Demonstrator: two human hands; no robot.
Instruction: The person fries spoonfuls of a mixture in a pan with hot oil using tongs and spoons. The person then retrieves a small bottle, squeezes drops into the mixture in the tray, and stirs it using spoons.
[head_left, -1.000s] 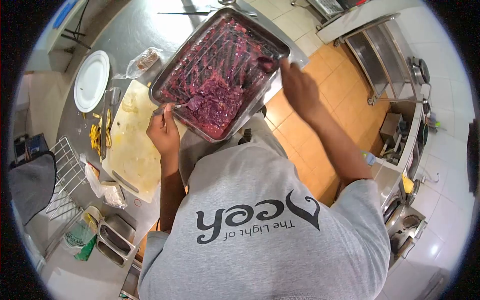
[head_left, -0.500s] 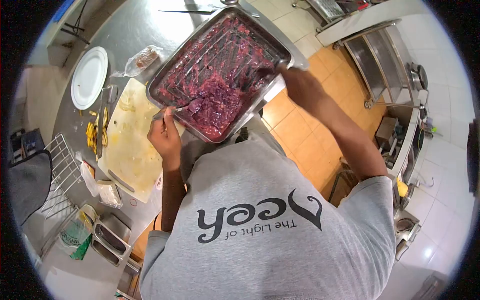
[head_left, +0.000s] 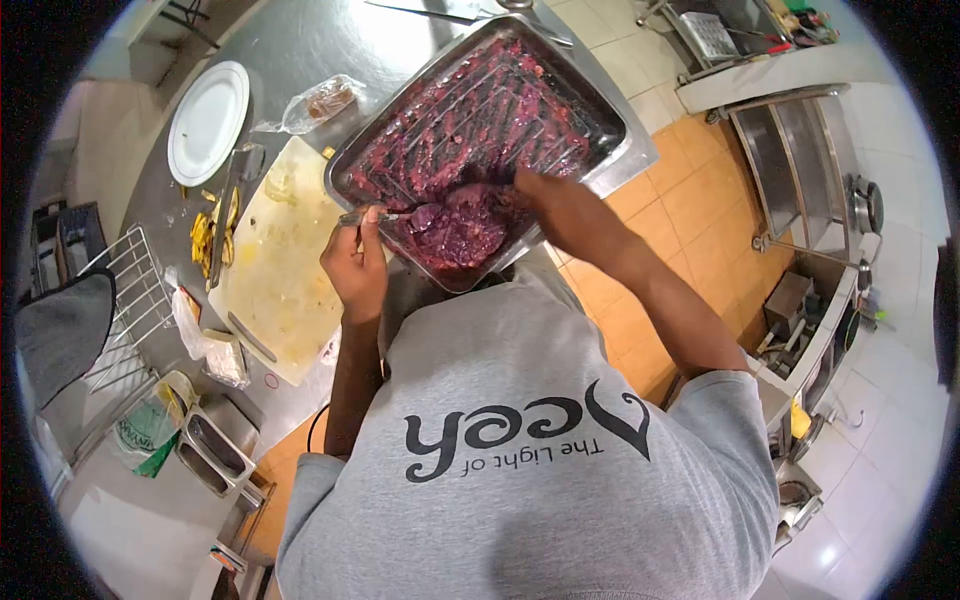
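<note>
A deep rectangular metal baking tray (head_left: pixel 612 118) stands at the table's edge in front of me, smeared with dark red-purple mash. Most of the mash (head_left: pixel 462 228) is heaped in the near corner. At the tray's left rim my left hand (head_left: pixel 357 268) is closed on the handle of a metal utensil (head_left: pixel 352 218), whose tip reaches into the mash; its head is buried, so its kind does not show. My right hand (head_left: pixel 560 215) is closed, low over the tray's right side beside the heap. What it grips is hidden under the fingers.
Left of the tray lies a stained cutting board (head_left: pixel 278 265), with banana peels (head_left: pixel 203 240) and a long knife (head_left: pixel 228 215) beside it. A white plate (head_left: pixel 208 122), a plastic bag (head_left: pixel 322 102) and a wire rack (head_left: pixel 128 295) are farther left. Another knife (head_left: pixel 420 12) lies behind the tray.
My right hand has moved from the tray's right rim inward and nearer to me, beside the heap. The mash is gathered more tightly. My left hand stays at the left rim.
</note>
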